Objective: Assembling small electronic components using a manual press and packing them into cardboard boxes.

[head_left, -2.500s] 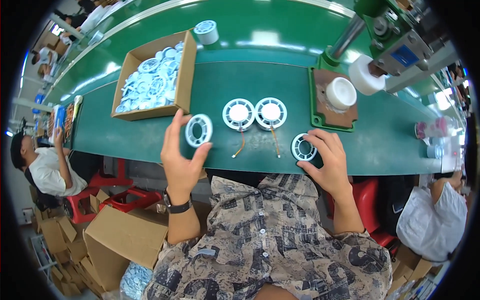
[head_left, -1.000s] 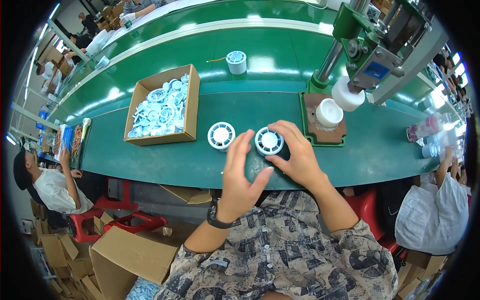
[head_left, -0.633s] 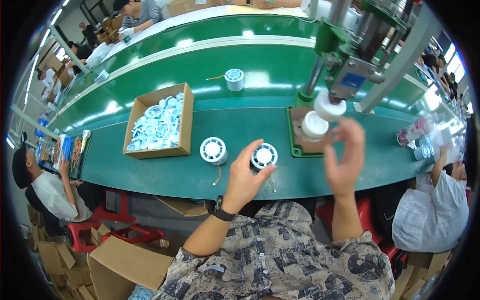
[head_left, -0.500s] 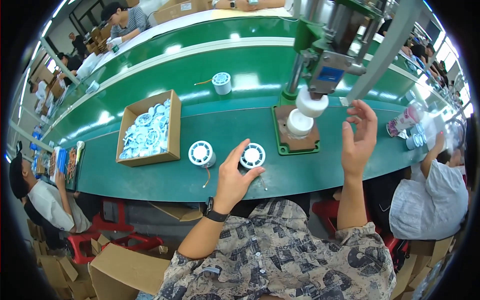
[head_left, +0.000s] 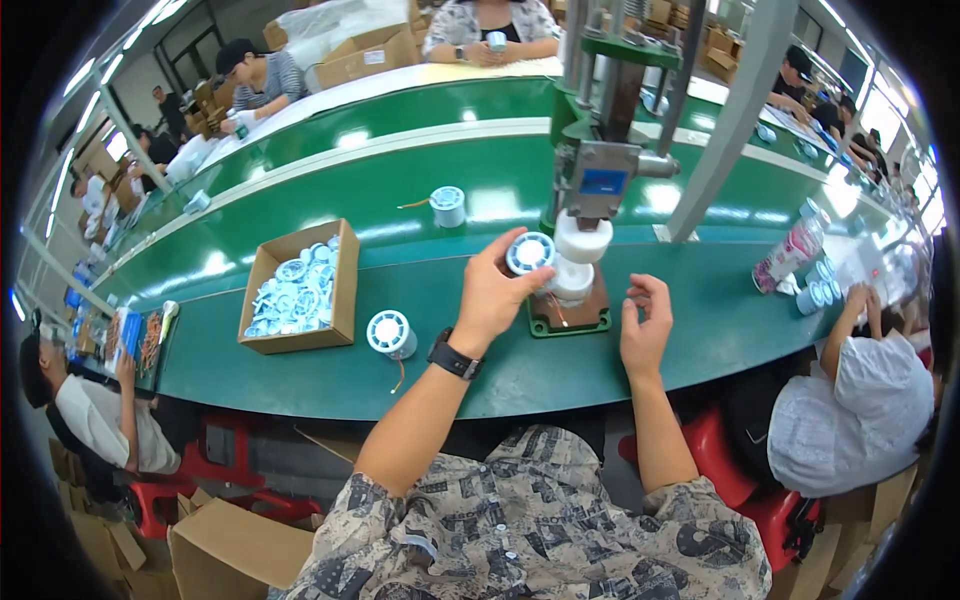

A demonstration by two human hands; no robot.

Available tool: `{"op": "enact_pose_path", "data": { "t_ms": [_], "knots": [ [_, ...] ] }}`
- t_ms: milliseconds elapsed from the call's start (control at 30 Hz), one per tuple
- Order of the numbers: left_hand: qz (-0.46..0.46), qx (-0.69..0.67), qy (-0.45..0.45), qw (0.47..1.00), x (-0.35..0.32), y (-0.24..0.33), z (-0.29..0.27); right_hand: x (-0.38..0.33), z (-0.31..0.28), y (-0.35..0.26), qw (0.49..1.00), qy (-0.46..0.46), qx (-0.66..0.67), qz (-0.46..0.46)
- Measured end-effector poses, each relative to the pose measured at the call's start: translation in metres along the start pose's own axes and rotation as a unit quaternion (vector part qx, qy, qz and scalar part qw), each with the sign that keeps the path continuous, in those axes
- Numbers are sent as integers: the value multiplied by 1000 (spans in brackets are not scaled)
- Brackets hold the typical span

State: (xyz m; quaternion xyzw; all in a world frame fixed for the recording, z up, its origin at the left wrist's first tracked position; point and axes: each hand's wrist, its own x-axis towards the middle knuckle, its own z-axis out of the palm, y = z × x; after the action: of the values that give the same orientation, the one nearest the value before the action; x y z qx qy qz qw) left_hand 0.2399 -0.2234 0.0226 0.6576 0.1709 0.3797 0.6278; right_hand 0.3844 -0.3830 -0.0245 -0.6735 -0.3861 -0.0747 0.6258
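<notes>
My left hand [head_left: 490, 296] is closed round a light-blue round motor housing [head_left: 530, 252] with a slotted, fan-like top, its thin wire hanging below. It holds the housing up just left of a bench press [head_left: 603, 180]. The press has a round white upper pad [head_left: 583, 238] above a white lower cup [head_left: 571, 281] on its base. Nothing shows in the lower cup, though the housing hides part of it. My right hand [head_left: 646, 330] is empty, with fingers loosely curled and apart, beside the base's right edge. A second motor housing [head_left: 390, 333] stands on the table to the left.
A cardboard box [head_left: 343, 310] of light-blue plastic parts stands at left. Another motor housing [head_left: 447, 206] sits on the green surface farther back. A slanted metal post [head_left: 715, 140] rises right of the press. A pink-labelled bottle [head_left: 785, 258] and a co-worker [head_left: 845, 400] are at right.
My left hand has lifted the motor housing off the table and carried it to the press. My right hand has lowered toward the table, right of the base. The view has shifted.
</notes>
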Motion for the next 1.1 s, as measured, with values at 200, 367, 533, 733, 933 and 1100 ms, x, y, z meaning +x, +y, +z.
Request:
{"op": "enact_pose_path", "data": {
  "t_ms": [200,367,533,733,933,1100],
  "knots": [
    [42,39,-34,998,11,-8,35,13,-12,0,999,39,37,-11],
    [44,14,-72,996,23,-20,40,112,-46,-59,977,117,64,-165],
    [45,-21,-77,996,25,-31,34,230,-51,-144,960,85,92,-251],
    [98,95,-103,985,37,-8,20,342,-55,-167,943,-127,306,-1],
    [105,597,-58,794,155,-1,-50,308,-26,-248,960,-55,257,94],
    [29,602,-185,776,177,-73,-88,289,-25,-218,970,-8,236,-64]
  ]
}}
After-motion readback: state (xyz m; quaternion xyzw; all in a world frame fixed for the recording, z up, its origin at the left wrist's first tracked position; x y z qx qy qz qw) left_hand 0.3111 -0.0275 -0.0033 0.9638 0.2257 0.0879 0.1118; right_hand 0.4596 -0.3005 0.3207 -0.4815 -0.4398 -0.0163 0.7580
